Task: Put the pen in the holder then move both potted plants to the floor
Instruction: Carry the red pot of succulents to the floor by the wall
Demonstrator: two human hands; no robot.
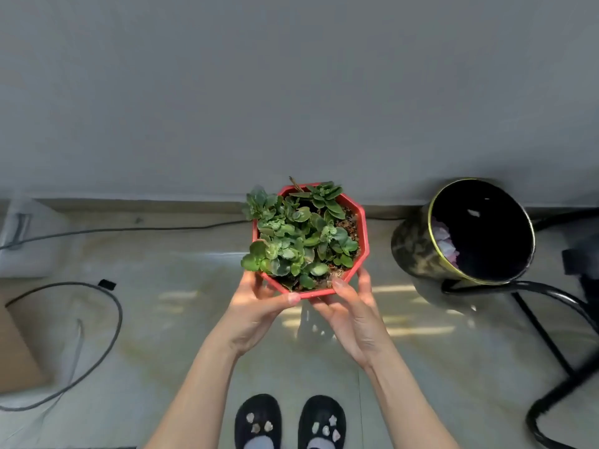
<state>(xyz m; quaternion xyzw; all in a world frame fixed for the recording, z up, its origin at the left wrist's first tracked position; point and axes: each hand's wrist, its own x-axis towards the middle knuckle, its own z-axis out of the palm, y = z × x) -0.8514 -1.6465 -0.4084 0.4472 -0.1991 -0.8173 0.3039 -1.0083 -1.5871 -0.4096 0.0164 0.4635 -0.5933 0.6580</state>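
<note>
Looking straight down, you hold the pot [310, 241] in both hands above the floor [181, 319], close to the wall [291, 92]. Left hand [259, 306]: fingers curled under the near-left rim, thumb lying along the near edge. Right hand [351, 311]: fingers spread along the near-right side, thumb tip on the rim. Whether the base touches the floor cannot be told from this angle.

Open room: bare floor lies left of the pot and toward your shoes [290, 421]. A bin [466, 231] on a black stand [547, 335] sits to the right, apart from the pot. A cable [129, 229] runs along the wall base and reaches the pot's left side; a second cable [107, 322] loops at left.

Pot is upright, opening toward the camera; octagonal, no clear long axis. Plant [291, 241] leaves overhang the left rim.

Hidden: pot's base and lower walls. A box [16, 345] at left and the stand at right are cut off by the frame. Bin contents unclear.
</note>
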